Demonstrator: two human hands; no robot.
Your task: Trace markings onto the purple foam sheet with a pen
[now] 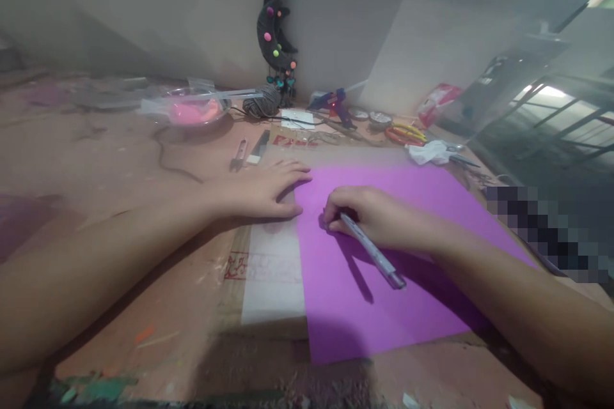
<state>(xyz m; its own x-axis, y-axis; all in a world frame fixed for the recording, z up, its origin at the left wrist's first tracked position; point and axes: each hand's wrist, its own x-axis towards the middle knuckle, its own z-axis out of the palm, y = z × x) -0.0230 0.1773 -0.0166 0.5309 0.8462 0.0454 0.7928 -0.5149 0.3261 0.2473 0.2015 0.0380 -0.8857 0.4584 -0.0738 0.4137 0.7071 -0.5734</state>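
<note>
A purple sheet of paper (417, 294) lies over a white sheet (273, 268), both on a flat piece of cardboard (230, 307) with red print. My right hand (362, 214) rests on the purple sheet, its fingers closed round a silvery-grey pen (374, 252). The pen slants with its back end toward me; its tip is hidden by the fingers. Flat at the left edge of the purple sheet lies my left hand (278, 192), fingers spread, thumb and fingertips touching that edge. It holds nothing.
Behind my hands are a cutter knife (240, 153), a glue gun (336, 105), grey yarn (261, 102), a plastic bowl with pink pieces (196, 112), and pliers (405, 134). Scissors (460, 156) lie by crumpled white plastic (429, 152). A moon ornament (273, 32) hangs on the wall.
</note>
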